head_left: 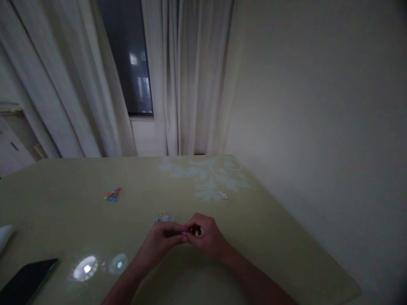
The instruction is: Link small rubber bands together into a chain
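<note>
My left hand (163, 238) and my right hand (205, 235) meet fingertip to fingertip above the near middle of the table. Both are closed in a pinch. Whatever sits between the fingertips is too small and dim to name. Just beyond my left hand lies a clear, shiny packet or scrap (164, 218) with a small yellow piece (162, 213) at its far side. Farther off to the left is a little heap of multicoloured pieces (112, 195). Small white pieces (223, 195) lie beyond my right hand.
The pale, glossy table (133, 178) carries a white floral pattern and light reflections. A dark flat device (27, 279) lies at the near left, with a white object (4, 235) behind it. Curtains (190, 84) hang past the far edge; a wall (318, 106) borders the right.
</note>
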A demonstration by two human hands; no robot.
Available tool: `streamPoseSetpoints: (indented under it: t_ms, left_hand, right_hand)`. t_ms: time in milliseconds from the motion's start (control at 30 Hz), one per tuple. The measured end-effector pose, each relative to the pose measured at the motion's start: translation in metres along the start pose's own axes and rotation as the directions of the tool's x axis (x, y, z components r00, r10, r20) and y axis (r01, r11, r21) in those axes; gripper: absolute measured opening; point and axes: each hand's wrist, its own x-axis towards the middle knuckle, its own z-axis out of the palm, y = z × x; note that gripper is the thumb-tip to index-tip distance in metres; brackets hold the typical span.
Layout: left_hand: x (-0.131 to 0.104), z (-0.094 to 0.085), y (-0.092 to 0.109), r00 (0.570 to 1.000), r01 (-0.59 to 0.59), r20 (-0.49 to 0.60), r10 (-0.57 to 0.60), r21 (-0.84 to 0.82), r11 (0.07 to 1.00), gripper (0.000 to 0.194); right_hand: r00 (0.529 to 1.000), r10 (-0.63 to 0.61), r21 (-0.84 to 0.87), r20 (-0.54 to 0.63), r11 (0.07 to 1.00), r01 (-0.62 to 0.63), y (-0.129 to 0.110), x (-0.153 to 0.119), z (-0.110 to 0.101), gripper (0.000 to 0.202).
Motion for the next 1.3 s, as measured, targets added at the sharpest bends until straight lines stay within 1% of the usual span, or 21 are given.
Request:
streamPoseSetpoints:
  t_ms: [100, 167, 200, 333, 467, 567, 633, 733, 833, 933, 1100, 1200, 1300]
  left_hand:
    - [0.000, -0.001, -0.001, 0.996, 0.021, -0.082, -0.021, 0.002, 1.000, 0.012]
    - [-0.001, -0.002, 0.001, 0.997, 0.026, -0.079, -0.025, 0.014, 1.000, 0.012]
    - [-0.002, -0.003, 0.002, 0.998, 0.025, -0.057, -0.024, 0.020, 0.999, 0.012]
    - [-0.005, -0.006, 0.008, 0.996, -0.014, 0.086, 0.011, 0.038, 0.999, 0.020]
    - [-0.006, -0.004, 0.006, 0.982, -0.058, 0.184, 0.050, 0.040, 0.998, 0.027]
    - [-0.006, -0.003, 0.002, 0.976, -0.055, 0.213, 0.049, 0.018, 0.998, 0.030]
    - [-0.006, -0.003, 0.001, 0.973, -0.045, 0.227, 0.041, 0.014, 0.999, 0.032]
    - [-0.007, -0.003, 0.004, 0.969, -0.042, 0.246, 0.034, 0.028, 0.999, 0.032]
    - [-0.006, -0.002, 0.006, 0.971, -0.035, 0.238, 0.029, 0.022, 0.999, 0.031]
    - [-0.005, -0.002, 0.006, 0.976, 0.006, 0.218, 0.008, -0.064, 0.998, 0.030]
    - [-0.005, 0.000, 0.006, 0.982, 0.080, 0.188, -0.034, -0.246, 0.966, 0.031]
    - [-0.007, 0.000, 0.009, 0.977, 0.120, 0.206, -0.057, -0.308, 0.944, 0.031]
    - [-0.008, 0.000, 0.009, 0.971, 0.144, 0.230, -0.059, -0.374, 0.916, 0.032]
  right_hand:
    - [0.999, -0.021, -0.001, 0.029, 1.000, 0.021, -0.002, 0.000, -0.001, 0.012]
    - [0.999, -0.022, 0.009, 0.044, 1.000, 0.021, -0.002, 0.001, -0.001, 0.013]
    - [0.999, -0.015, 0.017, 0.048, 1.000, 0.014, -0.002, 0.001, -0.001, 0.013]
    - [0.998, 0.053, 0.048, 0.025, 0.997, -0.054, -0.002, 0.001, -0.002, 0.009]
    - [0.992, 0.123, 0.090, 0.012, 0.988, -0.124, -0.002, 0.000, -0.002, 0.015]
    - [0.986, 0.164, 0.121, 0.025, 0.979, -0.166, -0.001, 0.000, -0.001, 0.019]
    - [0.982, 0.182, 0.144, 0.054, 0.972, -0.188, 0.000, 0.000, 0.000, 0.020]
    - [0.975, 0.201, 0.171, 0.098, 0.961, -0.216, 0.001, 0.000, 0.000, 0.022]
    - [0.969, 0.217, 0.173, 0.116, 0.956, -0.235, 0.001, 0.002, -0.001, 0.021]
    - [0.965, 0.231, 0.171, 0.126, 0.953, -0.250, 0.000, 0.003, -0.001, 0.021]
    - [0.968, 0.213, 0.195, 0.134, 0.952, -0.237, -0.002, 0.003, -0.002, 0.030]
    - [0.969, 0.210, 0.221, 0.128, 0.947, -0.234, -0.002, 0.002, -0.002, 0.035]
    - [0.966, 0.213, 0.255, 0.146, 0.935, -0.245, -0.002, 0.002, -0.001, 0.040]
